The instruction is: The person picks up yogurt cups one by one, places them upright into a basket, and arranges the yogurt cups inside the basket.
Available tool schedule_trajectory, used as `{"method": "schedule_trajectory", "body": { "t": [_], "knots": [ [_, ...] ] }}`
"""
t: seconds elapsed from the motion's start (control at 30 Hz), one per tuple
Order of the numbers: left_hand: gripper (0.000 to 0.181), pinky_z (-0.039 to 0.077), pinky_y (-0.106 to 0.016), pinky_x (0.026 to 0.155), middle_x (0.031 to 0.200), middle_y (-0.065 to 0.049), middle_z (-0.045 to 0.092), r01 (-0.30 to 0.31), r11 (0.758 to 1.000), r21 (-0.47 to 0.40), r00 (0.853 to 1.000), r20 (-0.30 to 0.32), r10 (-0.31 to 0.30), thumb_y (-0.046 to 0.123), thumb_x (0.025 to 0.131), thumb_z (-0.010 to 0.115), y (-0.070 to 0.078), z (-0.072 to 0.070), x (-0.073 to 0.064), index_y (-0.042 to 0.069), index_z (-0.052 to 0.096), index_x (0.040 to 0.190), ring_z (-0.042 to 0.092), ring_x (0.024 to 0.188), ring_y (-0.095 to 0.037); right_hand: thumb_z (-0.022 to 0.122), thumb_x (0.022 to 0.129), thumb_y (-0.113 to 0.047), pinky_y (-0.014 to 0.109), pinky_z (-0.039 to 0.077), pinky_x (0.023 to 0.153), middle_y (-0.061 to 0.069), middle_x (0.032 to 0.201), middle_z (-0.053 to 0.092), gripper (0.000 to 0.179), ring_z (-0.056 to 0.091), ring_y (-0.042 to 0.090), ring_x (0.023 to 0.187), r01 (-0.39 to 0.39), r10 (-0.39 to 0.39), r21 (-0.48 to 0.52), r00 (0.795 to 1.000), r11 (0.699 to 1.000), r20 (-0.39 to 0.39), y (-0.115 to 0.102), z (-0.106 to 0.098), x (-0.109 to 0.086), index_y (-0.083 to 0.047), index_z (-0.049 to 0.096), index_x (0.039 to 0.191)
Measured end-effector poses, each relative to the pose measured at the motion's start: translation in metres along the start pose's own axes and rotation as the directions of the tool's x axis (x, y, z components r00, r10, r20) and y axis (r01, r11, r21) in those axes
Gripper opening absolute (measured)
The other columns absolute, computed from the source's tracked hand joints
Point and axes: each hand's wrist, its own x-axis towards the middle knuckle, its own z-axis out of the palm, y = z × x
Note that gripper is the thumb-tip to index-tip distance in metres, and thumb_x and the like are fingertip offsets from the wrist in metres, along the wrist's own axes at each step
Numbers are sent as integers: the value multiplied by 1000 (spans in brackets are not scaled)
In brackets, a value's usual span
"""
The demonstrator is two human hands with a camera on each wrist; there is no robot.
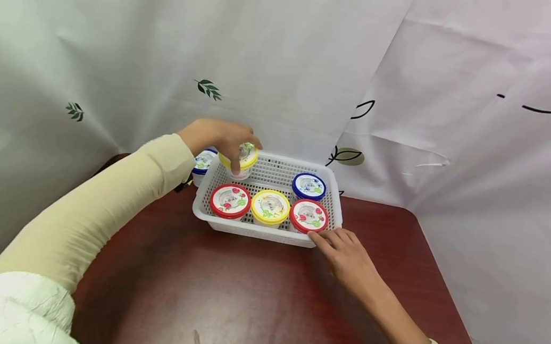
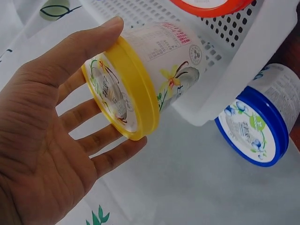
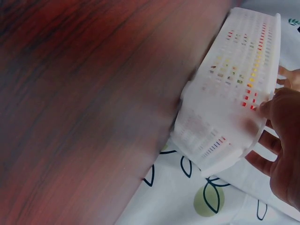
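With its thumb on one side and fingers on the other, my left hand grips a yellow-lidded tub by the lid. This tub is at the back left corner of a white plastic basket, tilted in the left wrist view; its base is partly hidden. Inside the basket, a front row has a red-lidded tub, another yellow-lidded tub and a second red-lidded tub. Behind them on the right sits a blue-lidded tub. My right hand holds the basket's rim at the near right corner.
Another blue-lidded tub stands outside the basket, against its left end. The basket is on a dark red wooden table. A pale cloth backdrop with leaf prints hangs close behind the basket and along the sides.
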Motion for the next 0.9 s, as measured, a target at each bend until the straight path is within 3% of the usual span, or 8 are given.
{"method": "schedule_trajectory", "body": {
  "t": [0.27, 0.63, 0.9],
  "knots": [
    [96, 44, -66, 129, 173, -16, 44, -3, 1000, 11, 1000, 9, 3, 33, 91, 94, 9, 7, 14, 23, 46, 173, 49, 156, -40, 81, 78, 14, 50, 61, 100, 7, 120, 77, 67, 71, 28, 105, 0, 1, 9, 1000, 1000, -4, 2, -2, -3, -9, 74, 140],
    [100, 45, -57, 130, 172, -17, 47, -42, 999, 27, 999, 20, 41, 34, 94, 93, 24, 17, 30, 24, 39, 177, 51, 155, -36, 82, 80, 12, 49, 61, 98, 8, 119, 77, 64, 72, 27, 103, 1, -1, 3, 1000, 1000, -14, 3, -1, -7, -9, 74, 140],
    [93, 44, -58, 131, 173, -15, 45, -32, 999, -22, 999, 19, 32, 33, 96, 90, 34, 22, 40, 24, 42, 176, 50, 157, -36, 82, 82, 10, 49, 62, 97, 7, 118, 78, 61, 71, 27, 102, 2, -2, 2, 1000, 1000, -21, 4, 0, -7, -9, 74, 139]
  ]
}}
